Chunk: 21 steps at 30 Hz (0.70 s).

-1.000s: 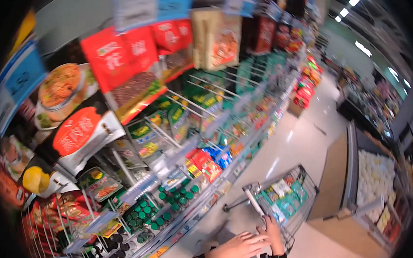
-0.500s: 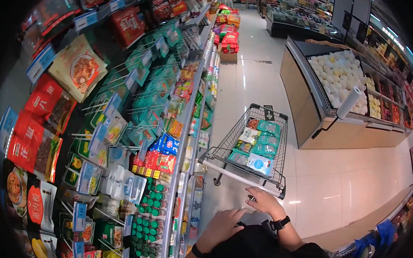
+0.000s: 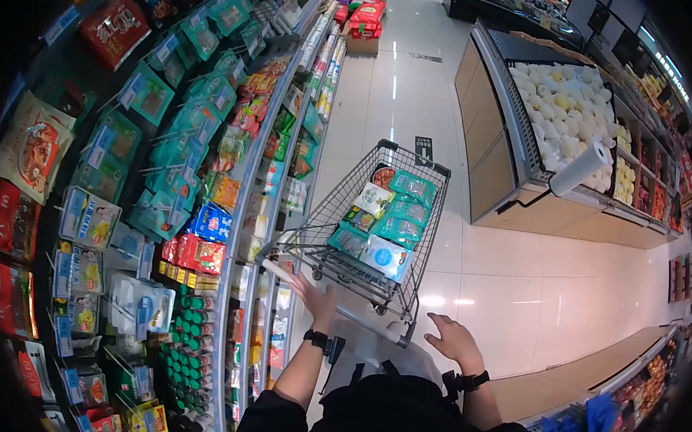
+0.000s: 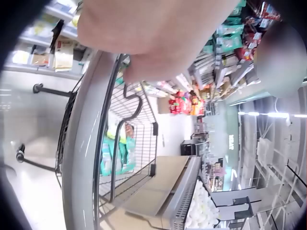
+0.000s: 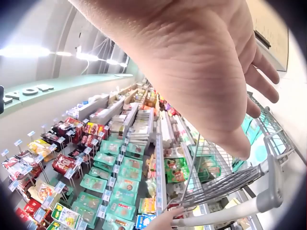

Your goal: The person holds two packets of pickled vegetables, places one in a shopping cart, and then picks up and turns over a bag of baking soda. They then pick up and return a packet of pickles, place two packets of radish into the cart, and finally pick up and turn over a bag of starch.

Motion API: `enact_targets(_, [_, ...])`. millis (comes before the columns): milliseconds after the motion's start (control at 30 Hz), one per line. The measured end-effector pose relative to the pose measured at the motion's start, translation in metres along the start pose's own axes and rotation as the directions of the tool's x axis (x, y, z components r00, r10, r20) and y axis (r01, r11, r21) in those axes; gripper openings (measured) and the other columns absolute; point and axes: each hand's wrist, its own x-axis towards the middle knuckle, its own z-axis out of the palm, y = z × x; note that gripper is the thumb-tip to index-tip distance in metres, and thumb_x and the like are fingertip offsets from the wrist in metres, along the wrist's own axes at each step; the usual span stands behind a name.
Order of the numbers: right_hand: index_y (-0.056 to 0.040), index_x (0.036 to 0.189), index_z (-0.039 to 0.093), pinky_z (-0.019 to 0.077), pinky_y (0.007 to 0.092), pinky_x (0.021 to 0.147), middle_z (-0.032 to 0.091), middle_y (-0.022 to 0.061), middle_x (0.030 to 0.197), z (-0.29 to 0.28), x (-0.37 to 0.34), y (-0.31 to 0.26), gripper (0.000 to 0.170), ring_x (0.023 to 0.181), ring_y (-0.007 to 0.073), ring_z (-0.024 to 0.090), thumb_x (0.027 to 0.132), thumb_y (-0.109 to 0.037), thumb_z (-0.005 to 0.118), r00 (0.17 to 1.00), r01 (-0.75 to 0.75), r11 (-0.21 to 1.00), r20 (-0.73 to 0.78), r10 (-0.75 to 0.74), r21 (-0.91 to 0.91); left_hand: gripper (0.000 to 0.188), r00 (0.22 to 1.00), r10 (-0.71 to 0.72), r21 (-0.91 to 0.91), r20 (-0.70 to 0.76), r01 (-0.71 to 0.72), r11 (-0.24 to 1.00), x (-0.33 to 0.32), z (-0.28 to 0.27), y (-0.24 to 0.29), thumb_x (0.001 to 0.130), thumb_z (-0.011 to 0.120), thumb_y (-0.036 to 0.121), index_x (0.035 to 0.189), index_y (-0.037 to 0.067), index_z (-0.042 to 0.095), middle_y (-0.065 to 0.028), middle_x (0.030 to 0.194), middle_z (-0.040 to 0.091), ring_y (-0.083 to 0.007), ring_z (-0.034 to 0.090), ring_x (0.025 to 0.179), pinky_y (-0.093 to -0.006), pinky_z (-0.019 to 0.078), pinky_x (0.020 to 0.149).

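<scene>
A shopping cart (image 3: 432,236) is seen on the tiled floor (image 3: 506,287), just ahead of the person, with its handle (image 5: 225,213) turned toward the body. The handle is touched near its left end by the left hand (image 3: 315,299); whether the fingers are curled round the bar cannot be told, since they are partly hidden from each view. The right hand (image 3: 457,341) is held wide, fingers spread and nothing grasped, near the right end of the handle but apart from it. A black band is worn on each wrist.

Inside the cart, several teal packets (image 3: 405,211) are laid together toward the right, with a white-and-blue packet (image 3: 385,257) nearest the handle and a white-and-green packet (image 3: 373,199) to the left.

To the left of the cart, shelving is filled with goods: teal packs (image 3: 190,133) are hung from rods, and green-capped bottles (image 3: 191,341) are lined up in rows lower down. To the right, pale round produce (image 3: 559,110) is heaped on a display stand (image 3: 549,215), at whose corner a white roll (image 3: 579,169) is mounted. Red bags (image 3: 366,18) are stacked farther along the aisle.
</scene>
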Motion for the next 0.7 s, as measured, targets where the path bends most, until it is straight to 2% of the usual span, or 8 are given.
enact_targets(33, [-0.0113,0.144,0.05,0.0538,0.0488,0.095,0.062,0.0208,0.133,-0.005,0.007,0.008,0.059,0.112,0.0426,0.065,0.092,-0.036,0.066,0.999,0.01,1.0,0.035,-0.01,0.003,0.087,0.992,-0.016,0.001,-0.125,0.016,1.0,-0.003,0.01,0.014,0.083,0.071,0.012,0.158,0.003,0.027,-0.0248,0.169,0.008,-0.0485,0.005,0.154,-0.0501,0.0123,0.126])
enact_targets(167, [-0.0098,0.144,0.051,0.0529,0.0475,0.097,0.062,0.024,0.133,-0.017,0.041,0.037,0.06,0.113,0.043,0.064,0.092,-0.036,0.068,0.99,0.025,1.0,0.139,-0.025,0.004,0.077,0.951,-0.145,0.144,-0.272,0.19,0.971,-0.001,0.026,0.048,0.084,0.065,0.003,0.155,0.004,0.035,-0.0225,0.169,0.01,-0.0486,0.007,0.154,-0.0514,0.015,0.126])
enact_targets(233, [-0.009,0.143,0.052,0.0528,0.0464,0.098,0.062,0.0237,0.133,-0.021,0.057,0.048,0.06,0.114,0.0423,0.064,0.092,-0.036,0.068,0.981,0.057,0.998,0.185,-0.051,-0.028,0.067,0.977,-0.109,0.207,-0.184,0.147,0.967,-0.001,0.019,0.049,0.083,0.062,0.0,0.148,0.003,0.046,-0.0211,0.168,0.013,-0.0494,0.009,0.153,-0.0524,0.0198,0.125])
enact_targets(267, [-0.0096,0.142,0.053,0.0528,0.0472,0.098,0.064,0.0232,0.131,-0.019,0.067,0.054,0.058,0.115,0.0416,0.064,0.093,-0.037,0.068,0.981,0.066,0.998,0.185,-0.065,0.005,0.06,0.971,-0.087,0.197,-0.223,0.132,0.972,0.001,0.019,0.05,0.083,0.062,0.0,0.142,0.007,0.054,-0.0165,0.169,0.015,-0.0494,0.012,0.152,-0.0518,0.025,0.123])
enact_targets(367, [-0.0097,0.14,0.055,0.0523,0.0471,0.098,0.065,0.0224,0.129,-0.021,0.094,0.054,0.056,0.117,0.0399,0.063,0.094,-0.037,0.068,0.978,0.014,0.999,0.207,-0.023,0.041,0.051,0.964,-0.194,0.174,-0.183,0.226,0.959,0.017,0.014,0.06,0.085,0.062,0.003,0.135,0.012,0.062,-0.0109,0.168,0.022,-0.048,0.015,0.151,-0.0498,0.0282,0.122])
enact_targets(567, [-0.0091,0.142,0.055,0.0566,0.043,0.091,0.068,0.0192,0.128,-0.044,0.118,0.061,0.059,0.107,0.0353,0.069,0.092,-0.036,0.072,0.976,-0.084,0.996,0.198,0.087,-0.023,0.029,0.974,-0.158,0.158,-0.16,0.183,0.97,0.041,0.025,0.041,0.089,0.069,0.022,0.116,0.011,0.073,-0.0053,0.159,0.039,-0.0484,0.023,0.147,-0.0523,0.0322,0.118])
enact_targets(633, [-0.008,0.14,0.057,0.057,0.0421,0.089,0.069,0.0192,0.125,-0.052,0.136,0.052,0.057,0.104,0.035,0.07,0.092,-0.034,0.072,0.981,-0.085,0.994,0.167,0.095,-0.066,0.031,0.973,-0.157,0.151,-0.168,0.183,0.972,0.049,0.024,0.051,0.088,0.072,0.028,0.115,0.011,0.074,-0.0052,0.157,0.041,-0.0486,0.024,0.146,-0.0529,0.0325,0.118])
enact_targets(700, [-0.0065,0.135,0.06,0.0565,0.0434,0.089,0.07,0.0205,0.122,-0.054,0.168,0.044,0.052,0.106,0.0371,0.07,0.092,-0.034,0.071,0.985,-0.065,0.996,0.165,0.054,0.059,0.035,0.972,-0.161,0.168,-0.173,0.19,0.967,0.052,0.017,0.059,0.087,0.075,0.034,0.113,0.011,0.074,-0.0052,0.155,0.042,-0.0488,0.025,0.144,-0.0535,0.0329,0.117])
